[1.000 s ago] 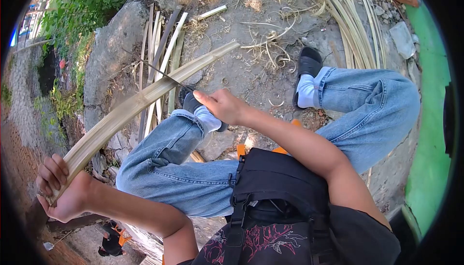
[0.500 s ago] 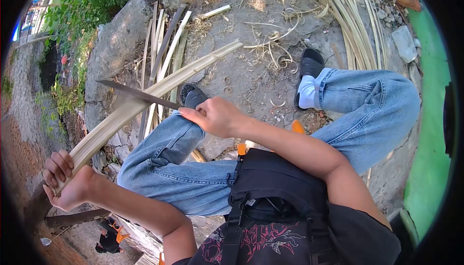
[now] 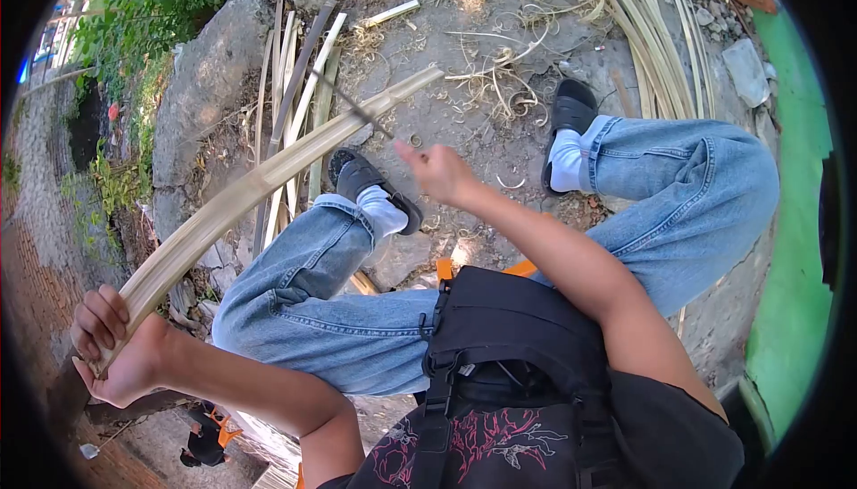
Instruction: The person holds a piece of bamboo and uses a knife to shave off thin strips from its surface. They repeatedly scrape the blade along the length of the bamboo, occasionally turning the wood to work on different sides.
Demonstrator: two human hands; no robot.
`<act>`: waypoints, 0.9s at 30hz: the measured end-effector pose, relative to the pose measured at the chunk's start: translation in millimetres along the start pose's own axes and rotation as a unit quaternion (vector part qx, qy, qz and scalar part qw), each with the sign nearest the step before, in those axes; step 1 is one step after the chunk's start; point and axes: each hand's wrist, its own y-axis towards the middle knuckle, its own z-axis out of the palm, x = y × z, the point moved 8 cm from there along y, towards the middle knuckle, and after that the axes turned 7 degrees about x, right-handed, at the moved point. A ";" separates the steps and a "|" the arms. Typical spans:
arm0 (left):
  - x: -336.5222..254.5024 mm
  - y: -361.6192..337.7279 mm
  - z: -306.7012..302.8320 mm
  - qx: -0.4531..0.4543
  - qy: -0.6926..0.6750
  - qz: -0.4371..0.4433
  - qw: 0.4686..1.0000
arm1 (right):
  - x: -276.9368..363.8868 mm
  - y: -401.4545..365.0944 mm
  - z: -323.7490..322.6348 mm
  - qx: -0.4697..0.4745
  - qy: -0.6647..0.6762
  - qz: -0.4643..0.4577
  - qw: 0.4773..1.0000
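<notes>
A long pale bamboo strip (image 3: 259, 184) runs slantwise from the lower left up to the middle of the view. My left hand (image 3: 120, 346) is closed around its near end, fingers wrapped over the edge. In my right hand (image 3: 437, 172), slightly blurred, is the handle end of a knife (image 3: 364, 116). Its dark narrow blade crosses the strip near the far end and points up and left. Most of the knife's handle is hidden in my fist. Below the strip are my bent legs in jeans (image 3: 303, 261) and a black sandal (image 3: 361, 177).
Several split bamboo pieces (image 3: 312, 87) lie beyond the strip, beside a large rock (image 3: 210, 78). Curled shavings (image 3: 513, 87) litter the ground. A bundle of thin strips (image 3: 656, 52) lies upper right, near a green wall (image 3: 794, 221). A person (image 3: 205, 435) appears at lower left.
My right hand has carried the knife up and right along the bamboo strip, from its middle to near the far end. My left hand keeps its grip at the near end.
</notes>
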 end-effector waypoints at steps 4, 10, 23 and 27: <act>-2.4 3.5 16.3 0.034 -0.058 -0.019 0.998 | -65.1 31.1 -40.8 -0.129 0.007 0.084 0.988; -1.7 7.2 7.9 0.002 -0.004 -0.014 1.000 | 78.0 -22.3 13.7 0.032 0.049 -0.108 0.992; 6.7 15.8 -7.4 0.000 -0.005 -0.009 1.000 | -44.6 28.4 -23.3 -0.077 0.035 0.117 0.990; 10.5 18.6 -9.7 0.013 -0.019 -0.019 1.000 | 3.3 10.7 -13.8 -0.035 0.021 0.034 0.999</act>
